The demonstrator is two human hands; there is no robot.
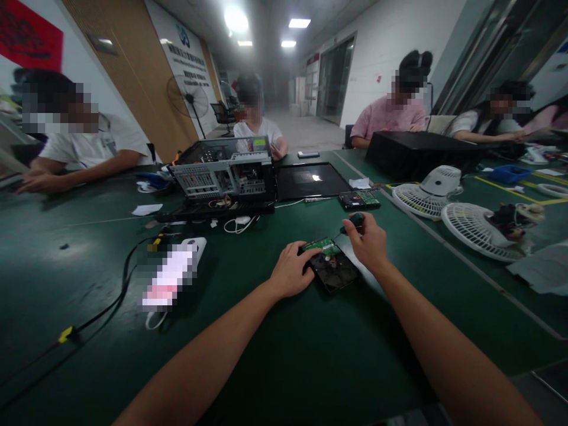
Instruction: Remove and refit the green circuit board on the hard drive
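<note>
A hard drive [335,269] with a green circuit board lies face up on the green table [284,355] just in front of me. My left hand [290,271] rests on its left edge, fingers curled round it and holding it still. My right hand [368,241] is closed on the dark handle of a screwdriver [354,222], whose tip points down at the far end of the drive's board.
An opened computer case [224,171] stands behind, beside its black side panel [310,179] and a second hard drive [359,200]. White fan parts [477,228] lie at right. A blurred device and cables [171,275] lie at left. Several people sit around the table.
</note>
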